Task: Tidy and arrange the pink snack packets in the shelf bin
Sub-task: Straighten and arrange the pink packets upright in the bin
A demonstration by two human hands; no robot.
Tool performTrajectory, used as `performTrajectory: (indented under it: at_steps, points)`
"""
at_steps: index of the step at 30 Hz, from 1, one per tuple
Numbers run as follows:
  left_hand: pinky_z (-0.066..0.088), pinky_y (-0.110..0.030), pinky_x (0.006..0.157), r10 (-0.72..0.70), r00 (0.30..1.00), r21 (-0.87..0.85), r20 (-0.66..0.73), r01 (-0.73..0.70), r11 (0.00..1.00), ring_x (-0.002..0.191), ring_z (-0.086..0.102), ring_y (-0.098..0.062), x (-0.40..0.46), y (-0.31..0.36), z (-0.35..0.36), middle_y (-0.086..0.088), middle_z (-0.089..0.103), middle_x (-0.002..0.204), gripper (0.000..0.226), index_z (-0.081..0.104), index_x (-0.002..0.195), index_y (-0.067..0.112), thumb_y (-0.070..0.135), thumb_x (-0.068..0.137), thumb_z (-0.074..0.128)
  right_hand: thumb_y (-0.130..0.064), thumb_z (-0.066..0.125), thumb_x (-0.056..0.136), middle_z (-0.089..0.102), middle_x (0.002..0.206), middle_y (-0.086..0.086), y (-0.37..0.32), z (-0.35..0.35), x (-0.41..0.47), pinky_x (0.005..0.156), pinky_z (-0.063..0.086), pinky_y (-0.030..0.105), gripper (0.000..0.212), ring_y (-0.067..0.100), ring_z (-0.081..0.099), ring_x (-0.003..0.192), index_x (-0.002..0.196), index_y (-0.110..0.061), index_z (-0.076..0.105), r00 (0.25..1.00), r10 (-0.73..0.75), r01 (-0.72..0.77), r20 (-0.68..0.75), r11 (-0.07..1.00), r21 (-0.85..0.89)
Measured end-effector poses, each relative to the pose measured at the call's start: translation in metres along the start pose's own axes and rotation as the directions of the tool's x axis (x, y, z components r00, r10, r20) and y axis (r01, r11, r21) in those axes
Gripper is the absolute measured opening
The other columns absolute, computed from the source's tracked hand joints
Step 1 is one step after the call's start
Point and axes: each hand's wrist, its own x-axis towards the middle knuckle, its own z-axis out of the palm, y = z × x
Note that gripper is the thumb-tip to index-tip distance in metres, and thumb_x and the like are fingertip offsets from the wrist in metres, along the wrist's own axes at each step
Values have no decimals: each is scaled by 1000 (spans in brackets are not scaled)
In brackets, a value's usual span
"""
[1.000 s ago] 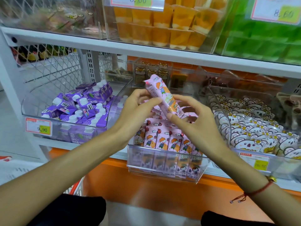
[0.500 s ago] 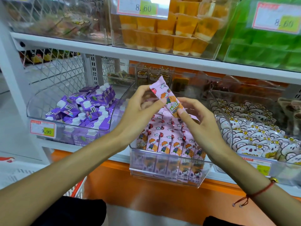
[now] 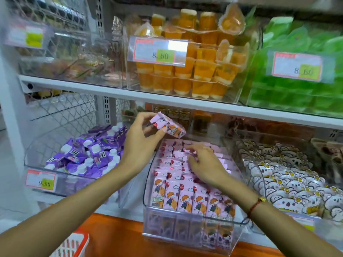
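The left hand (image 3: 138,145) is raised above the rear edge of the clear shelf bin (image 3: 189,236). Its grip is narrow and occupied: thumb and fingers pinch one pink snack packet (image 3: 168,127), which is held clear of the bin contents and tilted, its far end pointing right and slightly down.

The right hand (image 3: 204,164) is lowered into the bin. Its fingers are bent and rest on the tops of the pink packets in the middle rows (image 3: 178,156). Motion blur prevents a clear reading of whether this grip encloses a packet or only presses on the stack; the state cannot be determined. A red cord bracelet (image 3: 257,204) sits on the right wrist.

The bin stands at the front edge of the lower shelf, projecting slightly past the orange shelf front (image 3: 115,236). The front row of pink packets (image 3: 193,201) stands upright, side by side, against the front wall of the bin. Further rows lie behind it, overlapping toward the rear.

Adjacent items on the lower shelf:
- Left: a clear bin of purple pouches with white caps (image 3: 87,156), loosely heaped.
- Right: a clear bin of white packets with flower prints (image 3: 285,180).

On the upper shelf (image 3: 130,95), directly above, stands a clear bin of orange jelly cups (image 3: 187,75) bearing a price label (image 3: 159,52).
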Motion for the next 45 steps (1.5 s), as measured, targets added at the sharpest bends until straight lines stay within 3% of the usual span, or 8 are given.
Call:
performTrajectory:
  at_steps: [3,7,10,23,28,35,40,45]
  points:
    - [49,-10,78,-28,997,113,69,20,993,92,64,5,21,-14,5,19,63,103,33,55,101,30,10,82,73,-20,39,97,56,123,15,1,1,25,95,40,38,36,34,46,119,129,-15,54,999,-34,31,-10,977,-209]
    - [51,-36,94,-73,984,343,161,14,939,102,65,-17,45,-27,10,-3,68,111,41,58,118,12,17,81,75,-33,31,100,44,136,21,4,9,47,101,33,42,42,36,38,127,137,-16,45,981,78,-6,177,928,-373]
    - [51,-42,92,-96,972,428,214,-5,904,105,64,-23,50,-30,12,-6,68,113,39,58,117,16,19,81,75,-40,26,101,27,153,12,4,15,50,111,20,45,48,33,21,139,146,-24,34,948,123,-18,295,943,-333]
    - [49,-37,90,-180,842,717,509,-299,629,104,59,-25,71,-36,28,-9,60,121,43,53,130,17,24,90,65,-36,30,102,25,155,8,-1,3,30,114,22,41,48,28,23,141,148,-21,32,952,54,15,302,975,-220]
    - [45,-26,75,-163,830,753,533,-378,539,96,57,-18,80,-40,38,-5,63,118,41,57,125,20,26,86,69,-38,35,102,26,156,4,-10,-7,-21,113,21,30,48,21,24,142,146,-21,36,965,-38,78,260,986,-147]
    - [42,-32,95,-444,612,756,655,-532,382,121,52,-24,80,-46,45,-2,52,139,36,53,135,24,27,100,43,-53,32,97,21,156,-11,-12,-17,-83,113,13,22,55,7,17,140,149,-34,26,965,-120,167,231,967,-194]
    - [46,-34,82,-283,635,695,719,-656,293,113,54,-24,71,-39,44,-2,56,130,33,59,128,27,35,97,51,-51,25,99,24,154,-15,-6,-14,-93,116,8,26,53,2,19,137,149,-36,22,960,-158,208,232,955,-210]
    - [37,-27,72,-277,695,747,663,-595,297,105,57,-21,65,-39,51,0,61,122,25,62,119,24,30,96,55,-48,24,101,27,154,-16,-6,-10,-94,118,8,33,50,1,20,139,149,-36,24,960,-178,224,217,951,-211]
